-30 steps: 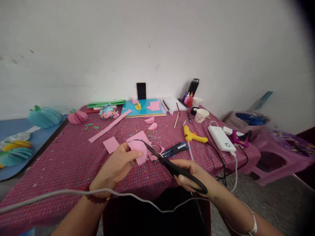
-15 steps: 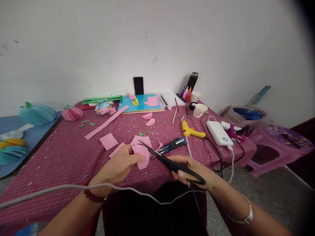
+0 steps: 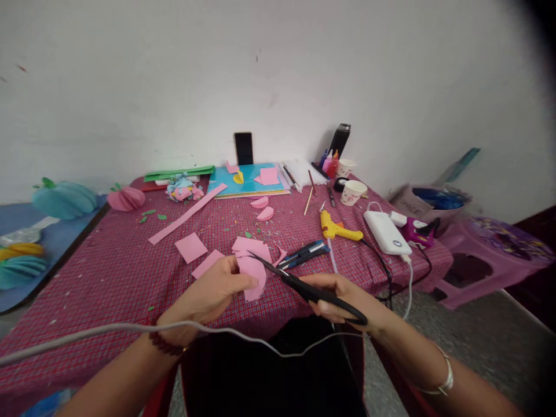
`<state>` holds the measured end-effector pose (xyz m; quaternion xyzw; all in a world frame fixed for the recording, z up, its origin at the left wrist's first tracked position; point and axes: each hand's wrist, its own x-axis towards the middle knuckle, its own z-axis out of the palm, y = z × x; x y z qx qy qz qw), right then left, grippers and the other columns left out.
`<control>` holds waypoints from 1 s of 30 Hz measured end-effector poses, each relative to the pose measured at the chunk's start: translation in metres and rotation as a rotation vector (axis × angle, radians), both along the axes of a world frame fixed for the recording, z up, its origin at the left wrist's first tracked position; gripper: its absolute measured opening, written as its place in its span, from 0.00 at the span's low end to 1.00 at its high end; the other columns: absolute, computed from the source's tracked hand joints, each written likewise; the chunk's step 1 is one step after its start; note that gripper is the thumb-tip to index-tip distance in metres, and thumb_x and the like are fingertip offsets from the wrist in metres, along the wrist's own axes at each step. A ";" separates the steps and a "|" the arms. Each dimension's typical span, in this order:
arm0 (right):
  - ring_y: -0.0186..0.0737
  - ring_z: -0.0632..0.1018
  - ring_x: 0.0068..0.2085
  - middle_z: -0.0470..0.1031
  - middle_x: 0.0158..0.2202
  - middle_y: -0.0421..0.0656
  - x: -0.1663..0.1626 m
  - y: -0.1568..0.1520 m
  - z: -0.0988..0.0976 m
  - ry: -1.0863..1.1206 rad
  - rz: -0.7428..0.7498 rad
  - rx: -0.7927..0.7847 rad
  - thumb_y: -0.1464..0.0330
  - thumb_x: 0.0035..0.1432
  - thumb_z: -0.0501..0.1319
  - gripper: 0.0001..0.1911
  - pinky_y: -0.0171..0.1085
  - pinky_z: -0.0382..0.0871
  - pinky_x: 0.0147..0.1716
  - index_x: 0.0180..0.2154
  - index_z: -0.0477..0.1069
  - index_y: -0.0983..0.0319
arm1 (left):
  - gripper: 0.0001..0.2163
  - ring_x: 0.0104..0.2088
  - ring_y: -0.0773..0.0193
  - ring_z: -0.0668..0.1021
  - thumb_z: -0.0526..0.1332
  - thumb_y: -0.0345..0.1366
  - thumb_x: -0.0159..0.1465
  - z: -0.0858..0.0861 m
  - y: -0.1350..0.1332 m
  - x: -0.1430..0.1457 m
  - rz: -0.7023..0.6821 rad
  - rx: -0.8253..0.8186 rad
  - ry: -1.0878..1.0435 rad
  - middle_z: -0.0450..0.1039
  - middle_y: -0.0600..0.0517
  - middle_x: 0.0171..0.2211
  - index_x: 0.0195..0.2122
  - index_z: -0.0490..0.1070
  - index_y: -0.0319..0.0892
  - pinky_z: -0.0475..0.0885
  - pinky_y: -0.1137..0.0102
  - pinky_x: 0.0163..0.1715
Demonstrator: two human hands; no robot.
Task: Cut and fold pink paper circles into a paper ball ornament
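Between thumb and fingers, my left hand (image 3: pixel 219 286) pinches a piece of pink paper (image 3: pixel 253 279) with a rounded edge. My right hand (image 3: pixel 334 295) grips black-handled scissors (image 3: pixel 299 284), whose blades lie along the top edge of that paper. Below the blades, more pink paper rests on the checked tablecloth. Close to the left hand are a pink square (image 3: pixel 191 248) and another pink piece partly under the fingers. A blue box cutter (image 3: pixel 304 255) lies just beyond the scissors.
A yellow glue gun (image 3: pixel 339 227) and a white power bank (image 3: pixel 386 233) sit at the right, with cords trailing off the edge. Paper cups (image 3: pixel 353 193) stand behind. A white cable (image 3: pixel 243 336) crosses in front of me. Paper pumpkins (image 3: pixel 125 198) are at the left.
My right hand and the scissors have shifted slightly right. The pink paper in my left hand has moved a little to the right; both hands keep their hold.
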<state>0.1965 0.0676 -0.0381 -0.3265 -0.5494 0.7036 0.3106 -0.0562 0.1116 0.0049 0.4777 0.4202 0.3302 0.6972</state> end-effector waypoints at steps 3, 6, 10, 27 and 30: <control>0.24 0.54 0.21 0.58 0.25 0.35 0.005 0.000 -0.003 -0.023 0.007 0.019 0.54 0.53 0.66 0.32 0.27 0.44 0.16 0.56 0.69 0.62 | 0.06 0.20 0.71 0.67 0.62 0.22 0.45 0.001 0.001 0.001 -0.013 -0.021 -0.005 0.67 0.56 0.17 0.17 0.70 0.38 0.60 0.75 0.22; 0.24 0.53 0.21 0.57 0.25 0.35 0.007 0.000 -0.005 -0.025 0.003 0.007 0.54 0.53 0.67 0.32 0.27 0.44 0.16 0.56 0.69 0.62 | 0.05 0.20 0.71 0.67 0.61 0.22 0.45 0.002 0.000 0.001 -0.025 -0.023 -0.011 0.68 0.56 0.18 0.17 0.70 0.38 0.60 0.75 0.22; 0.26 0.58 0.23 0.60 0.25 0.36 0.000 -0.001 0.000 -0.053 -0.021 -0.009 0.52 0.47 0.69 0.35 0.28 0.49 0.17 0.54 0.70 0.62 | 0.05 0.20 0.70 0.68 0.62 0.24 0.45 0.001 -0.003 0.007 -0.039 -0.024 -0.048 0.69 0.55 0.18 0.17 0.71 0.39 0.62 0.74 0.23; 0.31 0.63 0.29 0.66 0.29 0.39 0.001 -0.002 0.005 -0.042 -0.036 0.113 0.56 0.52 0.67 0.30 0.30 0.56 0.25 0.54 0.71 0.62 | 0.04 0.21 0.69 0.68 0.61 0.25 0.44 -0.004 -0.003 0.012 -0.113 -0.017 0.030 0.68 0.56 0.19 0.18 0.70 0.40 0.61 0.72 0.25; 0.30 0.61 0.28 0.64 0.28 0.38 0.003 -0.001 0.008 -0.052 -0.031 0.111 0.56 0.51 0.68 0.30 0.30 0.54 0.24 0.53 0.71 0.63 | 0.04 0.22 0.69 0.67 0.61 0.25 0.44 -0.005 -0.002 0.011 -0.121 -0.012 0.046 0.68 0.56 0.19 0.18 0.70 0.39 0.61 0.73 0.25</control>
